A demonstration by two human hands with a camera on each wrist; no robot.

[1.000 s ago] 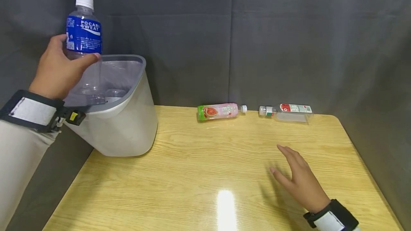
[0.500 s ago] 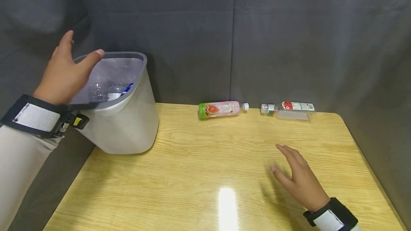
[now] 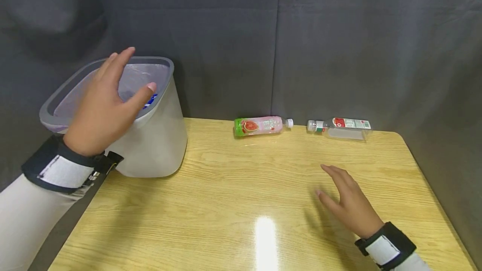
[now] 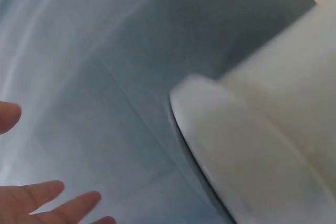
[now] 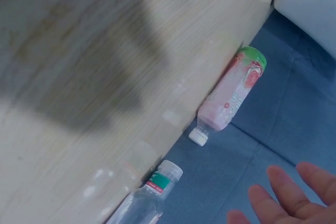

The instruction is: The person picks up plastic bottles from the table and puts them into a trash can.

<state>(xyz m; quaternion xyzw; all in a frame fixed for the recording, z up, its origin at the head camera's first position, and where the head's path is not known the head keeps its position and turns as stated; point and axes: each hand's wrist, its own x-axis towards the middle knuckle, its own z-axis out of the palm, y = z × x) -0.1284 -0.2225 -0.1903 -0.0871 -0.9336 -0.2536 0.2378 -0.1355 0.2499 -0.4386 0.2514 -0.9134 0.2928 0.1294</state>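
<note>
My left hand point(image 3: 103, 106) is empty, its fingers spread, in front of the near rim of a white trash bin point(image 3: 160, 145) with a grey rim and a clear liner. Part of a blue-labelled bottle point(image 3: 150, 100) shows inside the bin; the rest of the inside is hidden behind my hand. Over the right side of the table, my right hand point(image 3: 350, 202) hovers with relaxed fingers and holds nothing. Beyond it, a pink-labelled bottle point(image 3: 261, 126) with a green base and a clear bottle point(image 3: 340, 129) with a red and white label lie on their sides.
A wooden table point(image 3: 226, 191) spans the view, with a glare spot near the front. Dark grey cloth point(image 3: 211, 53) hangs behind it and at the sides. The bin stands at the table's left back corner.
The blue-labelled Pocari Sweat bottle has left my left hand and dropped into the bin. That hand has since moved right and slightly down. The right hand has barely moved.
</note>
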